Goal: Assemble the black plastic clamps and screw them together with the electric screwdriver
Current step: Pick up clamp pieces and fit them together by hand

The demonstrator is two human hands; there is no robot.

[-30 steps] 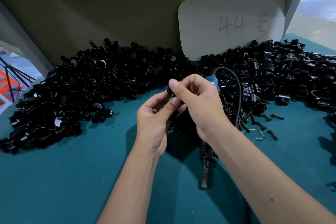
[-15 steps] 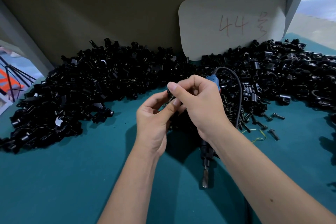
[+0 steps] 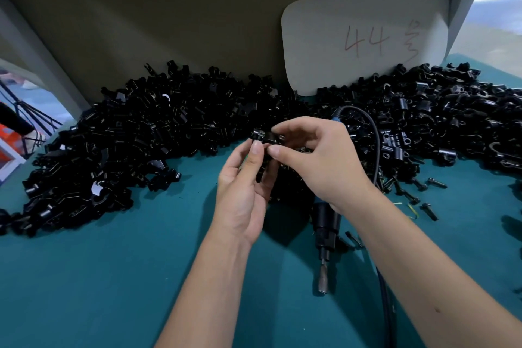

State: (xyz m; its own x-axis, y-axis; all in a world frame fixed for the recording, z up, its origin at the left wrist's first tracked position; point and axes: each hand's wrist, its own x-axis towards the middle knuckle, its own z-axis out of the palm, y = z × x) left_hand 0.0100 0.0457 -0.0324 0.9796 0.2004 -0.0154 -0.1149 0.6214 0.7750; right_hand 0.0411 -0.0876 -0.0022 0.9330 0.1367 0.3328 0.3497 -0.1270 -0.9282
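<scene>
Above the middle of the teal table [image 3: 113,277], my left hand [image 3: 243,192] and my right hand [image 3: 319,158] both pinch a small black plastic clamp [image 3: 267,140]. A metal screw head shows at the clamp's top left. The left thumb presses its near side; the right thumb and forefinger hold it from the right. The electric screwdriver [image 3: 324,232] lies on the table under my right wrist, bit pointing toward me, its cable [image 3: 377,147] arching over the hand. It is held by neither hand.
Big heaps of black clamp parts lie at the left [image 3: 127,135] and back right [image 3: 437,113]. Loose black screws [image 3: 418,192] are scattered right of my wrist. A pale card marked 44 [image 3: 364,37] leans on the back wall.
My right hand's fingers have shifted on the clamp, and the clamp with its screw head now shows more between the fingertips. The left hand and screwdriver have stayed put.
</scene>
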